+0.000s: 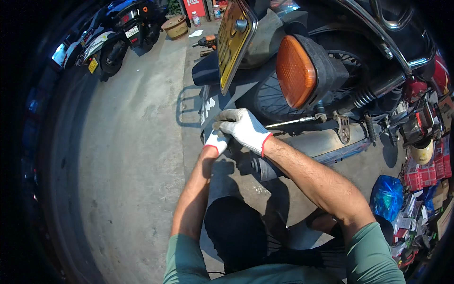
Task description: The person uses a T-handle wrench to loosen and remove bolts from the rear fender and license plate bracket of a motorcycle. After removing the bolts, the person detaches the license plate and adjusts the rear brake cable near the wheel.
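Note:
My right hand, in a white glove with red trim, has its fingers bent together at the dark mudguard with white lettering, below a yellow plate on the motorcycle's rear. What its fingertips hold is hidden. My left hand, gloved alike, is at the mudguard's lower part, its fingers mostly hidden behind my right hand. An orange reflector lamp, a spoked wheel and a grey exhaust are just to the right.
An orange-and-black power tool lies beyond the mudguard. Parked scooters and a pot stand at the back left on concrete floor. Red boxes and a blue bag are piled at the right.

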